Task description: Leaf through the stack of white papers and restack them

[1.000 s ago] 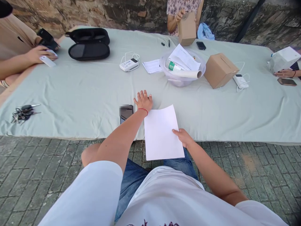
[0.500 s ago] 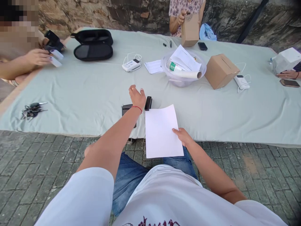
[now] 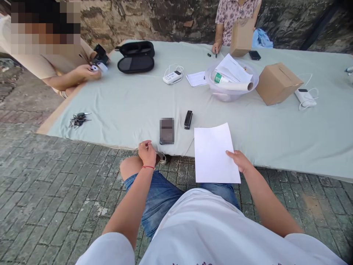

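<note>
The left hand [image 3: 147, 152] is curled into a loose fist with nothing visible in it. It hangs above the bare left knee, just short of the front edge of the bench covered with pale grey-green cloth [image 3: 124, 106], and touches nothing on it. The right hand [image 3: 239, 161] pinches the right edge of a blank white sheet of paper [image 3: 213, 152], thumb on top. The sheet's upper half lies on the bench and its lower half juts out over the denim shorts.

Between the hands, near the front edge, lie a dark phone [image 3: 167, 130] and, just beside it, a small black oblong stapler-like object [image 3: 188, 119]. Both are clear of the sheet. Farther back stand a clear plastic bowl [image 3: 255, 79] holding papers and a bottle, and a brown cardboard box [image 3: 276, 83]. A bunch of keys [image 3: 78, 119] rests far to the left.
</note>
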Demonstrator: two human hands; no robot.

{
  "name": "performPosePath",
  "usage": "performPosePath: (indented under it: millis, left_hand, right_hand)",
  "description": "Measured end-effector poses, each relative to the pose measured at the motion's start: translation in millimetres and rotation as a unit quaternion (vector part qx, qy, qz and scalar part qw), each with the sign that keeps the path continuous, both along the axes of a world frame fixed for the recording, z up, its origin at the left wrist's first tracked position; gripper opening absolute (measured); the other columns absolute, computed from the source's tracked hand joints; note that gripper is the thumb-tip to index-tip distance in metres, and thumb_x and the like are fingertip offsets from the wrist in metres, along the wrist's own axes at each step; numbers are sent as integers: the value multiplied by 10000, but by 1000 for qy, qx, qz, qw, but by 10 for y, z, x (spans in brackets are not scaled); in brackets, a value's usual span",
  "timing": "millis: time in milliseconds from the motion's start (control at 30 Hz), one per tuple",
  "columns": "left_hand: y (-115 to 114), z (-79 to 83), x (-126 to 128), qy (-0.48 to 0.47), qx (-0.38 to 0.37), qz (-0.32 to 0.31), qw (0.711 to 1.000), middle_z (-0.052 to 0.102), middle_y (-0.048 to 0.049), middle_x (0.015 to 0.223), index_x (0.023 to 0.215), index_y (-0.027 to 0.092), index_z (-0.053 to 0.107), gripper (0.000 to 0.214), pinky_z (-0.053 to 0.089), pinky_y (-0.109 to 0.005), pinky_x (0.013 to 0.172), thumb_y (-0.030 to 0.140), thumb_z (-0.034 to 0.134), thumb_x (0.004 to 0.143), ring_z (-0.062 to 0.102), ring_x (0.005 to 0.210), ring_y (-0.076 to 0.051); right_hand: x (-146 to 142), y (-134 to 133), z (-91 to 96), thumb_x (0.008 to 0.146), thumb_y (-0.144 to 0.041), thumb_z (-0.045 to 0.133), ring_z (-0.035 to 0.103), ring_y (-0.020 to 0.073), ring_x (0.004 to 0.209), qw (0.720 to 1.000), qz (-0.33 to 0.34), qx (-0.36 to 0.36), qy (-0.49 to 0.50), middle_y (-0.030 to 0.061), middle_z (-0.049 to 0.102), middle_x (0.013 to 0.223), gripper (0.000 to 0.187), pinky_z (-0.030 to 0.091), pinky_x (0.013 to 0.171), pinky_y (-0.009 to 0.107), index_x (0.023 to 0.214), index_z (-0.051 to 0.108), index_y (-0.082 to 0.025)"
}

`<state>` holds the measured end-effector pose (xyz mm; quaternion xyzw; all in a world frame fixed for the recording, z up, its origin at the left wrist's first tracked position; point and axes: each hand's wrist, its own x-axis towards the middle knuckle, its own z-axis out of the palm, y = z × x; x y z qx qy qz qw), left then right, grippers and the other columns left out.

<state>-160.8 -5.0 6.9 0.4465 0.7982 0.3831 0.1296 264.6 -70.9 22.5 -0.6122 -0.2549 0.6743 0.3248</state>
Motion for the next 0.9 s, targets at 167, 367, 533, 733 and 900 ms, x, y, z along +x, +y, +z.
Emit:
performPosePath:
  millis: [167, 367, 533, 733, 900]
  left_hand:
    - [-286, -98, 339, 45, 28, -69, 996, 568, -124, 1135, 1007, 210, 629, 236, 441, -377, 968, 219, 446, 857, 570, 1083, -249]
    - [-412, -196, 483, 112, 45, -99, 988, 449, -174, 1391, 1151, 154, 604, 322, 339, -432, 1090, 232, 475, 867, 429, 1301, -297]
    - [-337, -228, 418, 85, 40, -118, 989, 455, -209, 1400, 1280, 95, 507, 442, 335, -474, 1097, 256, 492, 869, 404, 1328, -320]
    - [-442, -276, 436, 43, 63, -83, 994, 492, -214, 1326, 1312, 97, 463, 487, 366, -466, 1076, 270, 533, 862, 441, 1290, -307]
    - [-827, -237, 667, -106, 26, -110, 988, 585, -144, 1147, 1111, 160, 572, 351, 479, -386, 912, 431, 495, 901, 590, 1051, -235]
  right_hand:
    - [-23, -1, -55, 764, -408, 712, 715, 254, 709, 999, -1, 14, -33, 117, 756, 844, 263, 584, 663, 367, 831, 709, -154]
    - [-42, -17, -81, 774, -424, 704, 716, 252, 728, 999, -3, 19, -38, 115, 756, 868, 282, 589, 669, 363, 863, 704, -157]
    - [-23, -26, -77, 791, -416, 697, 722, 260, 788, 999, -10, -3, -40, 110, 756, 928, 293, 594, 698, 366, 924, 698, -155]
    - [-26, -70, -85, 793, -397, 703, 724, 263, 792, 999, -28, 0, -16, 112, 756, 930, 288, 599, 701, 361, 935, 700, -146]
    - [-98, -230, -54, 746, -368, 752, 725, 274, 783, 996, -37, -33, 71, 124, 755, 925, 318, 597, 724, 381, 949, 695, -130]
